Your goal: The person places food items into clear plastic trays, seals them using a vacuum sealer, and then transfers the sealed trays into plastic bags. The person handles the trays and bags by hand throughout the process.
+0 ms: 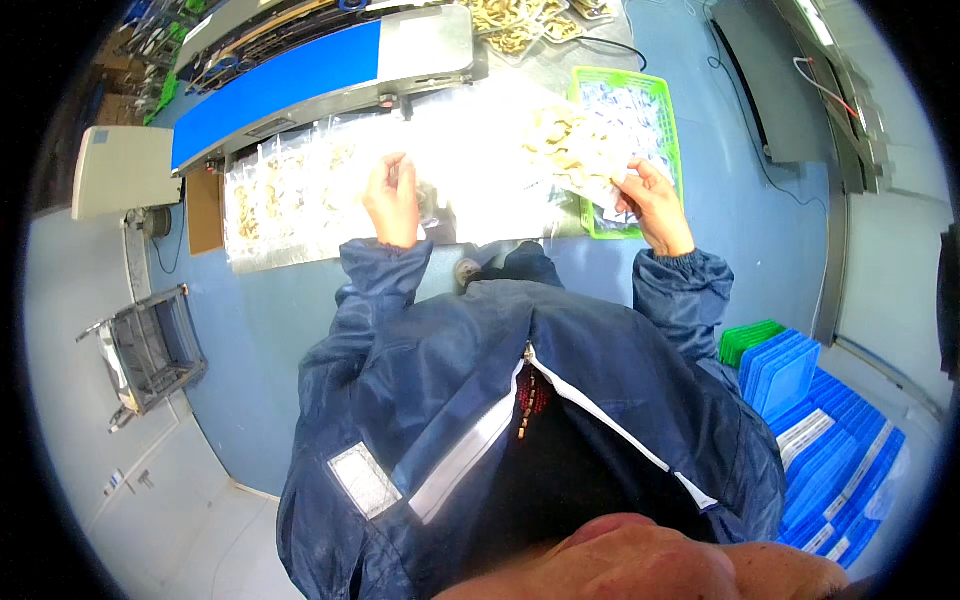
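Observation:
My left hand (393, 205) is above the bright metal table, fingers drawn together. Glare hides whether anything is between them. Clear plastic bags with pale dried slices (272, 195) lie to its left. My right hand (655, 208) is over the near part of a green basket (676, 135), thumb and fingers pinched on what looks like a small white sachet (604, 192). Many white and blue sachets (628, 104) fill the basket. Against the basket's left side, close to my right fingertips, is a heap of pale yellow slices (566, 142), partly washed out by the light.
A machine with a blue conveyor belt (290, 85) stands along the table's far left. Packed trays of slices (515, 25) are at the back. Blue crates (840, 450) are stacked at the lower right, and a dark-framed stool (150, 345) stands at the left.

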Demonstrator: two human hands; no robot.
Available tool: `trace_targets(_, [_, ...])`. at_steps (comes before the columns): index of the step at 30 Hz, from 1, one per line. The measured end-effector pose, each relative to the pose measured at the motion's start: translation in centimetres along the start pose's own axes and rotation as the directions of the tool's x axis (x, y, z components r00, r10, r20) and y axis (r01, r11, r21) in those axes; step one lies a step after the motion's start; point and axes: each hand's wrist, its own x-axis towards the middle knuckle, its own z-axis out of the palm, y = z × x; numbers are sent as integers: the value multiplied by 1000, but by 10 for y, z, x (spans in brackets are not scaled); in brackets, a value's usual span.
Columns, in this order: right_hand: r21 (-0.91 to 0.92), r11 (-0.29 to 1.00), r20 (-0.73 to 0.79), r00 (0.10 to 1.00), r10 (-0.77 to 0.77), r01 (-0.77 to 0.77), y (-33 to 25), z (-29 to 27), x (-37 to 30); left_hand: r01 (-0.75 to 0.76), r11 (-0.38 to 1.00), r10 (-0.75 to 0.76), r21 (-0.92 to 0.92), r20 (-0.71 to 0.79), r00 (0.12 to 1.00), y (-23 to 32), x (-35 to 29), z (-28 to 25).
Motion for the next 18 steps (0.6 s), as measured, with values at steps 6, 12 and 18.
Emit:
trace_targets(6, [91, 966, 258, 942, 213, -244, 14, 55, -66, -367, 915, 326, 171, 226, 918, 17, -3, 30])
trace_targets(12, [124, 946, 64, 954, 292, -298, 54, 47, -61, -462, 854, 375, 241, 333, 865, 23, -31, 26])
trace_targets(18, [87, 935, -23, 938, 347, -344, 101, 28, -53, -391, 856, 249, 339, 391, 886, -1, -58, 32])
